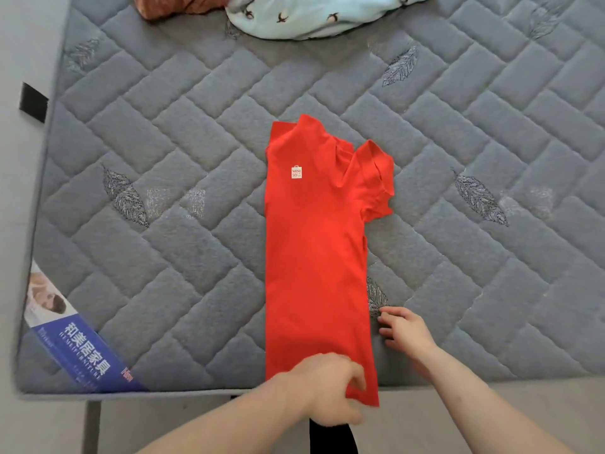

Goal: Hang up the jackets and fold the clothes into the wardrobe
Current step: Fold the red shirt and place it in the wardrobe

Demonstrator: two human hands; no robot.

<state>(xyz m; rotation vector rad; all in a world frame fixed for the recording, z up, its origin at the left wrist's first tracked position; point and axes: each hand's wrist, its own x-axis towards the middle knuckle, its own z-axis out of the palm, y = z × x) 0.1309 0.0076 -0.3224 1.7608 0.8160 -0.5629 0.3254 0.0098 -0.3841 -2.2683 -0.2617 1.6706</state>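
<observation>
A red t-shirt [316,250] lies lengthwise on the grey quilted mattress [183,152], folded into a narrow strip with one sleeve sticking out at the upper right. A small white logo patch sits near its collar. My left hand [334,385] grips the shirt's bottom hem at the near mattress edge. My right hand [404,329] rests on the mattress just right of the shirt's lower edge, fingers spread and holding nothing.
A light blue cloth with bird prints [314,14] and a rust-brown garment [173,4] lie at the far edge of the mattress. A blue label [82,352] marks the near left corner. Pale floor lies in front; a dark item [330,437] sits below.
</observation>
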